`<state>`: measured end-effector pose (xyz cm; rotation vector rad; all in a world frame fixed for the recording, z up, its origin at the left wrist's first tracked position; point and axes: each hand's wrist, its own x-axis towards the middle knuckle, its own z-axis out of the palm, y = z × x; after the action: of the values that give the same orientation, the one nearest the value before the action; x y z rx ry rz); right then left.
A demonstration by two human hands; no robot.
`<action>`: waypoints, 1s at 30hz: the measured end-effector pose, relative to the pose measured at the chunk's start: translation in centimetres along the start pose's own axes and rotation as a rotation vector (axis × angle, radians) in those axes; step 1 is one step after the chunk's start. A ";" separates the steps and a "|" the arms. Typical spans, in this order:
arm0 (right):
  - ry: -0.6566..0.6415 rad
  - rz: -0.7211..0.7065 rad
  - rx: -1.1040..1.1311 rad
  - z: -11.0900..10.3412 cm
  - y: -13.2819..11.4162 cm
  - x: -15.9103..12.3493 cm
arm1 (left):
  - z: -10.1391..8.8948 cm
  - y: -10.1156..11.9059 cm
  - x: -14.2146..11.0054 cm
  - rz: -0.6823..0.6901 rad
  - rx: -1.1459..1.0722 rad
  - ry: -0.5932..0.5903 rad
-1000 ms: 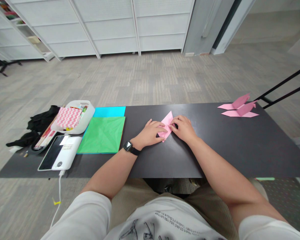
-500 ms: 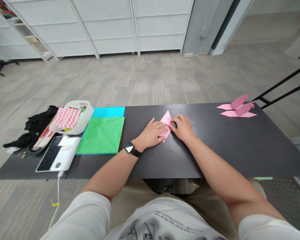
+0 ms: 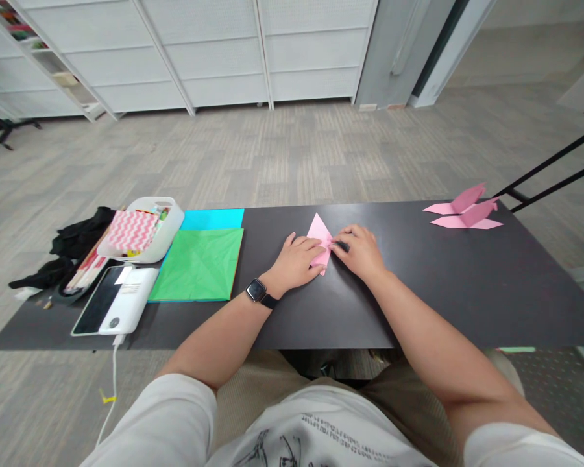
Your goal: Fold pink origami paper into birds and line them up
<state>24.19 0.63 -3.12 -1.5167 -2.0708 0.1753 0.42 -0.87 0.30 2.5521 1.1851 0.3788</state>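
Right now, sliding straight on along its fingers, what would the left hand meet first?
The folded pink paper, which the left hand touches; just beyond it, probably the right hand, though exact heights are unclear.

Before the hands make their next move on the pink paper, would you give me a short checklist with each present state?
1. Left hand on the pink paper: ok.
2. Right hand at the paper's right edge: ok.
3. Folded edges lined up beneath the fingers: cannot tell, they are covered.
4. Two folded pink birds apart from both hands: ok.
5. Green sheet apart from the left hand: ok.
6. White cable away from both hands: ok.
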 end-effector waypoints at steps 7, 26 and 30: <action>-0.026 0.017 -0.053 0.4 -0.1 -0.1 | 0.5 -0.4 0.1 -0.026 -0.031 0.024; -0.231 -0.076 -0.135 -1.1 -1.2 -2.0 | 0.7 -0.8 0.1 -0.064 -0.068 0.019; -0.255 -0.078 -0.089 -1.4 -0.6 -1.8 | 0.5 -0.7 0.0 -0.041 -0.068 0.009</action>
<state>24.74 -1.54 -2.40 -1.5285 -2.3623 0.2617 0.10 -0.50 -0.45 2.4668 1.2041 0.4142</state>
